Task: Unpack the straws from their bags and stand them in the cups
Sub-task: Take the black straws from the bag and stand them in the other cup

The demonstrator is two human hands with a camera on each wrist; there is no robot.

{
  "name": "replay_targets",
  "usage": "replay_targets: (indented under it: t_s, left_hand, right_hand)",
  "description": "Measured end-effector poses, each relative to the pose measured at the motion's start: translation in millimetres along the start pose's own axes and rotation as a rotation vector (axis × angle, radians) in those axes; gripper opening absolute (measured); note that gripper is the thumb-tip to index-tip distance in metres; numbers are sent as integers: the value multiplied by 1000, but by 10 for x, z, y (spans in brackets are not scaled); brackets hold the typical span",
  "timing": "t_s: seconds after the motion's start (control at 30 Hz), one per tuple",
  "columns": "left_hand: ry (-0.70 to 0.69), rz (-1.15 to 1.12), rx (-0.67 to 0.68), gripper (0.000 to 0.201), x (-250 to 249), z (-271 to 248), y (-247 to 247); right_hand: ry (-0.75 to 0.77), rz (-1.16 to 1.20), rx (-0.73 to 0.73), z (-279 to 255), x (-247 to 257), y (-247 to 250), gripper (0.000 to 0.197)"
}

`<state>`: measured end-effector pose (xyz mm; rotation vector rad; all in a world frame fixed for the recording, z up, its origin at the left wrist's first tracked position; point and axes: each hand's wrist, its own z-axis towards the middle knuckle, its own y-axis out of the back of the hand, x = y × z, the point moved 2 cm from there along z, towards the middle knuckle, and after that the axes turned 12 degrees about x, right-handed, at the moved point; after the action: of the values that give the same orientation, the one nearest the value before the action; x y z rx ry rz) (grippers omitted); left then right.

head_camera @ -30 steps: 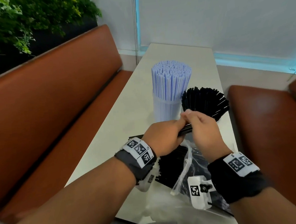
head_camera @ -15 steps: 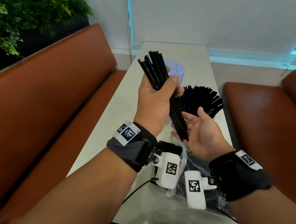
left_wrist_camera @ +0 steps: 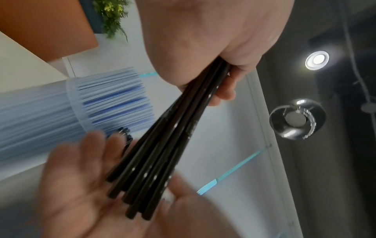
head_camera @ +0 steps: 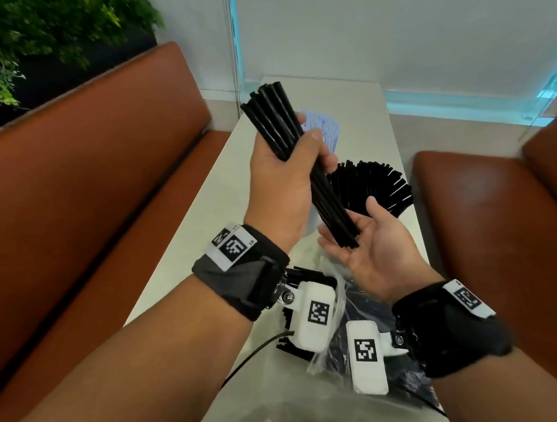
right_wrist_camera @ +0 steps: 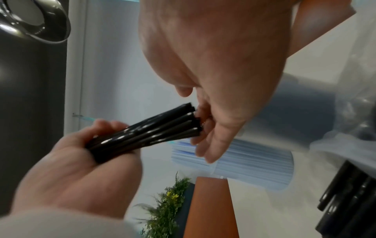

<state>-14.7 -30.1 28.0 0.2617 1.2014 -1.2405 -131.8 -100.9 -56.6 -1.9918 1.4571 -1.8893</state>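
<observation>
My left hand [head_camera: 284,177] grips a bundle of black straws [head_camera: 276,122] upright above the table, the same bundle of black straws [left_wrist_camera: 167,145] filling the left wrist view. Their lower ends rest against the flat palm of my right hand [head_camera: 368,244], held open beneath them. Behind my hands a cup of black straws [head_camera: 372,184] fans out, and a cup of pale blue straws [head_camera: 322,132] stands further back, mostly hidden by the left hand. A clear plastic bag [head_camera: 342,335] with more black straws lies on the table under my wrists.
The narrow white table [head_camera: 355,100] runs away from me between two brown leather benches [head_camera: 87,178]. A green plant [head_camera: 27,37] stands behind the left bench. A pale wall with a blue strip closes the far end.
A second ago both hands held the straws low over the bag. The left hand lifted the bundle upright and the right hand opened under its lower ends. Little differs from half a second ago.
</observation>
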Motion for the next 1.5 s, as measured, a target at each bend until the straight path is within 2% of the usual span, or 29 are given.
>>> replay_targets:
  t_s: [0.07, 0.1, 0.17, 0.23, 0.3, 0.33, 0.43, 0.53, 0.6, 0.63, 0.7, 0.73, 0.83, 0.93, 1.03, 1.2, 1.33, 1.4, 1.5]
  left_hand:
    - [31, 32, 12, 16, 28, -17, -8]
    - [45, 35, 6, 15, 43, -22, -10]
    - [64, -3, -34, 16, 63, -4, 5]
    - [88, -20, -47, 16, 72, 2, 18]
    - [123, -10, -7, 17, 97, -18, 1]
    - [137, -10, 18, 17, 104, -25, -5]
    - [172, -43, 73, 23, 85, 1, 11]
    - [199, 10, 145, 15, 41, 20, -4]
    - [129, 72, 144, 20, -36, 83, 1]
    - [70, 80, 100, 21, -88, 152, 30]
    - [-37, 44, -29, 17, -172, 326, 119]
    - [-75, 25, -86, 14, -188, 400, 148]
    - [-103, 115, -153, 14, -68, 458, 74]
    - [-4, 298, -84, 12, 230, 373, -39]
    - [136, 563, -18, 12, 503, 337, 24]
    - [243, 919, 40, 26, 765, 301, 89]
    - [379, 1035, 246, 34, 929, 193, 133]
    - [359, 1046, 294, 52, 924, 174, 161]
    - [231, 1037, 243, 78, 837, 195, 145]
  right_hand:
    - [-21, -118, 60, -23, -6, -31, 66]
    - [7, -203, 77, -33, -10, -52, 60]
    - [177, -464, 100, -66, 22, -60, 33]
    - [300, -829, 172, -113, 15, -91, 25]
    - [258, -1043, 201, -131, -49, -110, 16]
    - [240, -1090, 168, -133, -66, -106, 14]
    - [210, -1293, 15, -132, -57, -43, 23]
    - [217, -1409, -69, -148, -41, 20, 23]
    - [255, -1505, -145, -150, -5, 65, 21]
    - [261, -1553, -184, -142, 16, 106, 25]
    - [224, -1617, -244, -111, 49, 218, 48]
    - [174, -1651, -264, -93, 58, 269, 53]
    - [-16, -1768, -258, -13, 43, 348, 46]
    - [-39, -1840, -223, 47, 30, 381, 25]
    - [35, -1839, -213, 64, 34, 422, 21]
    - [56, -1837, -199, 116, 30, 447, 16]
    - [76, -1808, -171, 109, 39, 460, 11]
    - [78, -1800, -165, 107, 39, 470, 12]
    - [92, -1804, -172, 124, 29, 496, 13]
